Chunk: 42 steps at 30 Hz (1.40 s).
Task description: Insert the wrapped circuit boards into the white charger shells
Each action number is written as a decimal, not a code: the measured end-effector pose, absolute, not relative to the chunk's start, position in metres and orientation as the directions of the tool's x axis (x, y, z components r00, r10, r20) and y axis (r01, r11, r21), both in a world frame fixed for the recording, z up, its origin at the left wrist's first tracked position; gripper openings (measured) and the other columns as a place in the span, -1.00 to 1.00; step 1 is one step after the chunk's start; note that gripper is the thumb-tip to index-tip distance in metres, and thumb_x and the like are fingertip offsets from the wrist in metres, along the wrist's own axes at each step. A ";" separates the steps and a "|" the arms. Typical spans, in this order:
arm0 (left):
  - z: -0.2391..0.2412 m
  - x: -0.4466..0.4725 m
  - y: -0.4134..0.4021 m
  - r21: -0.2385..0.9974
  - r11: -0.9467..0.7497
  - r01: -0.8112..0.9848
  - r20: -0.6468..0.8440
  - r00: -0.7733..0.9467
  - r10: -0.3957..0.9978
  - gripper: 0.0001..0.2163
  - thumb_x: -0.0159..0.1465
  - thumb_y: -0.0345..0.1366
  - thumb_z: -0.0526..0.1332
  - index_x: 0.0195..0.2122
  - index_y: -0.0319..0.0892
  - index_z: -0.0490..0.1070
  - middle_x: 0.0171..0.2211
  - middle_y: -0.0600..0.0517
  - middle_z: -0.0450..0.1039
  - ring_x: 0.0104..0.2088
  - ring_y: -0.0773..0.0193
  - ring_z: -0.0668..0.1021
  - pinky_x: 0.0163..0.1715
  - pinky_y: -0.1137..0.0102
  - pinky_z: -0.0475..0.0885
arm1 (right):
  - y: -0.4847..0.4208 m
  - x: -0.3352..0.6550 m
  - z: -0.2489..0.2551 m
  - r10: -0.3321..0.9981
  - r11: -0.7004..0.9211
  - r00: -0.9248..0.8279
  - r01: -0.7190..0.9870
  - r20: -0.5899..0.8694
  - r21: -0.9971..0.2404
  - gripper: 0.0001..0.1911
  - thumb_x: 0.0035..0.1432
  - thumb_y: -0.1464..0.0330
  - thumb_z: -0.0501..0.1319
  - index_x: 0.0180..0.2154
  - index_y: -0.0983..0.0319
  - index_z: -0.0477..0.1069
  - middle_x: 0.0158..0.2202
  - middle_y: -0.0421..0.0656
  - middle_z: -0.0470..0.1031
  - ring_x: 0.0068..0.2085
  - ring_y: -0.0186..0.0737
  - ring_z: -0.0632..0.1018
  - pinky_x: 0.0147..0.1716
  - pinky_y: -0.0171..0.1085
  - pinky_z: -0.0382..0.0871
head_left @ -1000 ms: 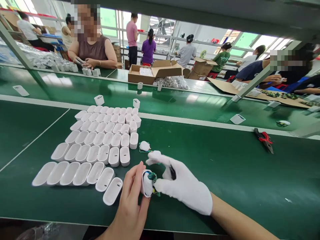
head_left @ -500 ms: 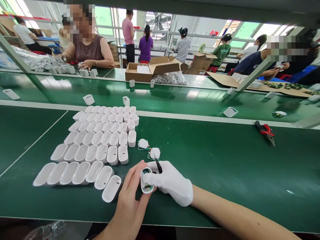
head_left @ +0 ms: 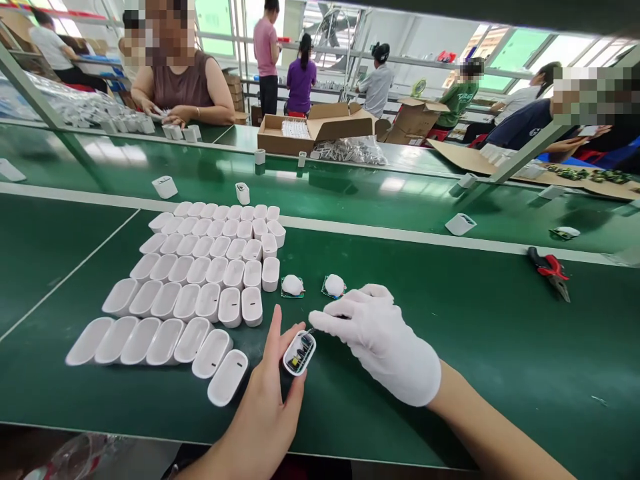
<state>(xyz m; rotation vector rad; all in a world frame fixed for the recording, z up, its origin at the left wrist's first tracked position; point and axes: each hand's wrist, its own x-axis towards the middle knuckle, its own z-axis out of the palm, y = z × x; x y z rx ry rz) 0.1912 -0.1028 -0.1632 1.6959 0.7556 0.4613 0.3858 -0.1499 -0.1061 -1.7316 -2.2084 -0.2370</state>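
A: Bright all over. Daylight floods from the rear windows (head_left: 505, 53), which blow out pale.
B: The glossy desk (head_left: 450, 320) throws that back as glare on its far strip. Shadows?
A: Soft, short, under the left hand (head_left: 265, 413) and gloved right hand (head_left: 385, 347). The casing (head_left: 299, 352) is sharp; the thin tool (head_left: 311, 331) barely resolves. Straight lines bow toward the edges; faces are pixelated.

a long green bench (head_left: 475, 333) with white lines (head_left: 400, 237) runs across a bright workshop. beyond it a glossy green belt (head_left: 350, 193) passes under slanted metal posts (head_left: 520, 157). people (head_left: 300, 83) work at farther benches beside open cardboard boxes (head_left: 320, 127). daylight comes through tall windows (head_left: 515, 50) behind wall shelves (head_left: 415, 63) and glares off the belt.
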 end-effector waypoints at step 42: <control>-0.159 0.189 -0.097 0.943 -0.218 0.252 -0.042 0.740 0.672 -0.34 0.34 -0.37 -0.01 0.33 0.03 -0.45 0.19 -0.04 0.28 0.16 0.18 0.38 0.08 0.25 0.37 | -0.149 0.375 -0.107 0.901 0.201 -0.238 0.970 0.362 0.137 -0.70 0.13 0.57 0.10 -0.29 0.04 0.43 -0.38 -0.36 0.55 -0.26 -0.29 0.38 -0.15 -0.12 -0.10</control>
